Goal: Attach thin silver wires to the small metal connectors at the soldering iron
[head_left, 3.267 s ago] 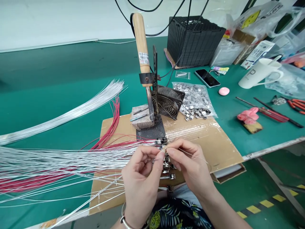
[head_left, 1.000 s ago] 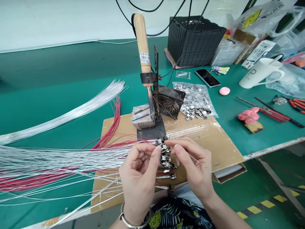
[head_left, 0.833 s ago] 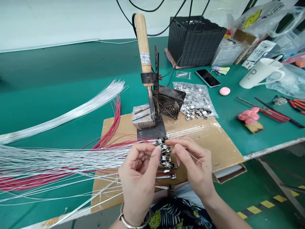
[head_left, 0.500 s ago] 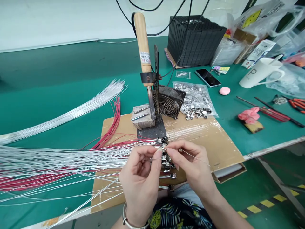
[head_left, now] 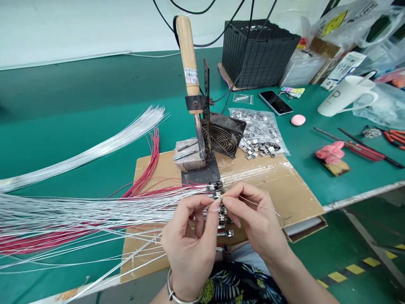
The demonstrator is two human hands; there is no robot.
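My left hand (head_left: 191,242) is closed in a pinch, its thumb and forefinger tips meeting those of my right hand (head_left: 255,213). Between them is a thin pale wire (head_left: 260,206), its free end trailing to the right past my right hand; the pinched part is mostly hidden by fingers. Just behind and below the fingertips sit several small metal connectors (head_left: 228,233) on the ends of white wires (head_left: 133,211). These wires run off to the left, with red wires (head_left: 147,177) among and beneath them. A brown cardboard sheet (head_left: 268,181) lies underneath.
A wooden-handled soldering iron (head_left: 186,55) stands in a holder before me, tip down by a block (head_left: 189,162). Behind it are a fan (head_left: 223,139) and a bag of connectors (head_left: 256,126). Phone (head_left: 276,103), mug (head_left: 340,97) and screwdriver (head_left: 363,151) lie right. A white wire bundle (head_left: 104,150) lies left.
My left hand has shifted slightly right, its fingertips closer to my right hand's. Both hands keep their pinch; the things on the bench stay put.
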